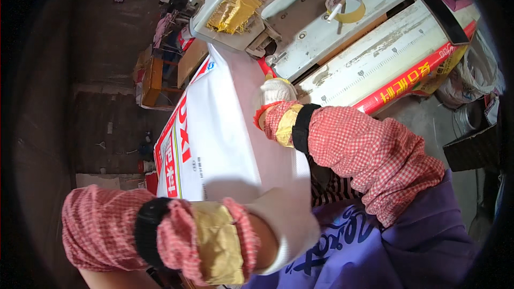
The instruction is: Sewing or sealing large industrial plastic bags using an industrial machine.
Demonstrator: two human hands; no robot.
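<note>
A large white woven sack (225,123) with red printing hangs across the middle, its upper end beneath the head of a white industrial sewing machine (294,16). My right hand (277,91), in a white knit glove, is curled at the sack's edge close to the needle area; its fingertips are mostly hidden. My left hand (286,225), also gloved in white, lies over the sack's near part. Motion smears it and hides its fingers. Both forearms wear red checked sleeves with black bands and yellowish tape.
A tape roll (345,6) with a white stick in it rests on the machine bed. Red printed material (417,77) runs along the worktable's front edge. At right hangs a clear plastic bag (471,75) beside a dark box (471,147). Wooden boxes (152,83) stand at left.
</note>
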